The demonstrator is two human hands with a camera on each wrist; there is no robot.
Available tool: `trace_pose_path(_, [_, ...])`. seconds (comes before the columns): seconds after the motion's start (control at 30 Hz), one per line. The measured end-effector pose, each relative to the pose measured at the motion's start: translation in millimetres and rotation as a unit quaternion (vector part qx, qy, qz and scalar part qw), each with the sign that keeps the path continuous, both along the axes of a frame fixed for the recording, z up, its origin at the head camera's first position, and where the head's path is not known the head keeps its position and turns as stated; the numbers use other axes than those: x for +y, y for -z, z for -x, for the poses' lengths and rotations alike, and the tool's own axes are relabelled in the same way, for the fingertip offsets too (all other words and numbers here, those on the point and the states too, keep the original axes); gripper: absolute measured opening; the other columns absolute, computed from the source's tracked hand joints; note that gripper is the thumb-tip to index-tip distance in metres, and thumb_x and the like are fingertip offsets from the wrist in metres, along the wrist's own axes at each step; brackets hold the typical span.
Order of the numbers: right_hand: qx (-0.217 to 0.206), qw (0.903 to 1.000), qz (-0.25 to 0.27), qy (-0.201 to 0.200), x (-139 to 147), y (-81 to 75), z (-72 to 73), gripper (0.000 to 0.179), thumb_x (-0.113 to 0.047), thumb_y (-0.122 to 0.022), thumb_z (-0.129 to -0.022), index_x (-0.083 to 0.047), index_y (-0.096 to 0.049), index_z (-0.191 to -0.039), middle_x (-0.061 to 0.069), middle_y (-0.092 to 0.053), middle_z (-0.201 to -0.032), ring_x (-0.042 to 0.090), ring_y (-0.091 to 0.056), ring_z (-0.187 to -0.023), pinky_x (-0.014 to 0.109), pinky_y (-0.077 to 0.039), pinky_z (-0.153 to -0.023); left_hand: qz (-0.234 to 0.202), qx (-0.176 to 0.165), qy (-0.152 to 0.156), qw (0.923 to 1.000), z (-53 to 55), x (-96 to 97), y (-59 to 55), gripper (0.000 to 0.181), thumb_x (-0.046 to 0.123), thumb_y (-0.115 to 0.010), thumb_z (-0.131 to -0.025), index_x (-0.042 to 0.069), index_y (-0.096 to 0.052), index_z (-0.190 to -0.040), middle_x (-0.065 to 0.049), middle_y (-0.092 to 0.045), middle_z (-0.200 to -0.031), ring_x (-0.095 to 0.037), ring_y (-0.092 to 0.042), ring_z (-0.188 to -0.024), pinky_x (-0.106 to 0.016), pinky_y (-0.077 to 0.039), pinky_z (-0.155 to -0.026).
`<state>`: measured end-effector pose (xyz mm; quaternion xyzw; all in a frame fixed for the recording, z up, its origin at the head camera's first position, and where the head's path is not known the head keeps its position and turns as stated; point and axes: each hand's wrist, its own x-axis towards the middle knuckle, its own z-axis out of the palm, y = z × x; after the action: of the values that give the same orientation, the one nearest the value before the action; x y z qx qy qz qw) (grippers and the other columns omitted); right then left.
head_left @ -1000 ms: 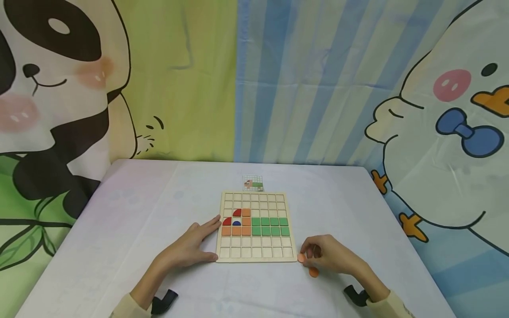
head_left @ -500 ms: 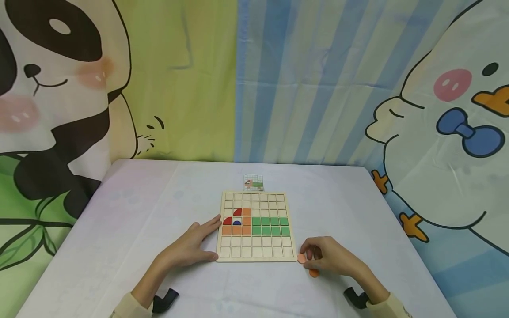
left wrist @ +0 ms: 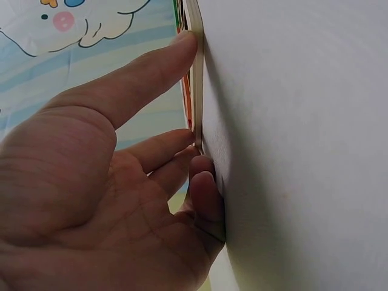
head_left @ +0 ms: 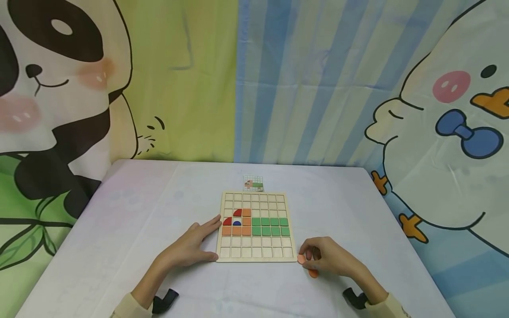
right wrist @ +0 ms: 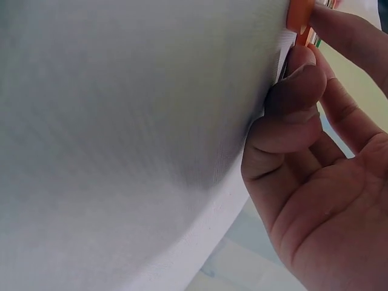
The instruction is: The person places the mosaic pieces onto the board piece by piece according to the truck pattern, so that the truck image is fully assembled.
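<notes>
A square wooden grid board (head_left: 254, 252) lies flat on the table, with red, orange, green and blue pieces in its middle rows. My left hand (head_left: 188, 247) rests at the board's left edge, thumb and fingers spread along it. In the left wrist view, the thumb and fingertips of that hand (left wrist: 121, 157) touch the board's side (left wrist: 197, 79). Beside the near right corner, my right hand (head_left: 330, 256) pinches a round-edged orange tile (head_left: 301, 259). Another orange tile (head_left: 313, 274) lies just below those fingers, partly covered. The right wrist view shows orange (right wrist: 298, 15) at the thumb tip.
Behind the board lies a small picture card (head_left: 253, 183) with a coloured grid pattern. A white cloth covers the table (head_left: 159, 203). Printed curtains (head_left: 294, 79) hang at its far edge. Black straps (head_left: 165, 301) sit at both wrists.
Almost nothing differs. Both hands keep their places, the right still at the orange tiles, and the pieces on the board have not moved.
</notes>
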<state>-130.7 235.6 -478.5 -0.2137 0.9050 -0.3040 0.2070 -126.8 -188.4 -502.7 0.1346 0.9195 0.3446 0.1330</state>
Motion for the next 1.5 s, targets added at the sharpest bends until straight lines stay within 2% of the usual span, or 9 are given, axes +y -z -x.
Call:
trace_pose_path(0.37, [0.018,0.9997,-0.013,-0.014,1,2.5,-0.4,0.016,-0.020,-0.084,-0.090,-0.020,-0.074,-0.102,-0.010,-0.063,-0.080,0.000,-0.051,-0.065,0.020,-0.043,-0.059,-0.002,-0.003,0.001,1.0000,-0.6,0.1,-1.3,0.096,0.028,-0.095,-0.076,0.016,-0.049,-0.160,0.007,-0.032,-0.176,-0.014,-0.041,-0.104,-0.030,-0.040,-0.087])
trace_pose_path(0.63, [0.021,0.9994,-0.026,0.007,2,-0.3,1.0,0.020,-0.023,-0.085,-0.089,-0.019,-0.073,-0.103,-0.010,-0.063,-0.082,0.003,-0.054,-0.068,0.022,-0.046,-0.060,0.002,0.001,0.003,1.0000,-0.7,0.1,0.4,0.096,0.028,-0.094,-0.077,0.016,-0.049,-0.160,0.007,-0.032,-0.176,-0.012,-0.040,-0.104,-0.028,-0.040,-0.088])
trace_pose_path(0.87, [0.019,0.9996,-0.015,0.013,1,-5.4,1.4,0.022,-0.024,-0.085,-0.089,-0.015,-0.073,-0.105,-0.007,-0.063,-0.083,0.006,-0.055,-0.070,0.023,-0.047,-0.060,0.000,0.000,0.003,1.0000,0.3,-0.9,1.1,0.096,0.027,-0.094,-0.077,0.017,-0.048,-0.161,0.009,-0.031,-0.176,-0.013,-0.039,-0.103,-0.026,-0.040,-0.085])
trace_pose_path(1.17, [0.041,0.9991,-0.002,0.006,-6,-6.7,4.8,0.020,-0.026,-0.084,-0.091,-0.017,-0.073,-0.105,-0.009,-0.063,-0.083,0.004,-0.056,-0.071,0.023,-0.048,-0.062,-0.003,-0.001,-0.003,1.0000,-0.4,-1.1,-0.2,0.097,0.028,-0.095,-0.076,0.017,-0.049,-0.160,0.008,-0.032,-0.175,-0.013,-0.040,-0.102,-0.027,-0.040,-0.085])
trace_pose_path(1.33, [0.044,0.9990,0.001,0.003,-12,-5.2,6.3,0.018,-0.026,-0.083,-0.093,-0.019,-0.073,-0.106,-0.010,-0.063,-0.083,0.003,-0.057,-0.071,0.023,-0.050,-0.063,-0.005,0.004,0.004,1.0000,0.2,-1.9,-0.2,0.097,0.029,-0.095,-0.076,0.016,-0.049,-0.160,0.006,-0.032,-0.176,-0.013,-0.040,-0.102,-0.026,-0.039,-0.084])
trace_pose_path(1.5, [0.052,0.9986,0.005,-0.008,-18,-5.7,9.0,0.018,-0.025,-0.082,-0.093,-0.019,-0.073,-0.107,-0.011,-0.064,-0.083,0.003,-0.057,-0.072,0.023,-0.050,-0.063,-0.005,-0.001,0.003,1.0000,0.1,-1.2,1.1,0.097,0.028,-0.095,-0.076,0.017,-0.049,-0.160,0.008,-0.032,-0.176,-0.013,-0.039,-0.102,-0.026,-0.039,-0.084])
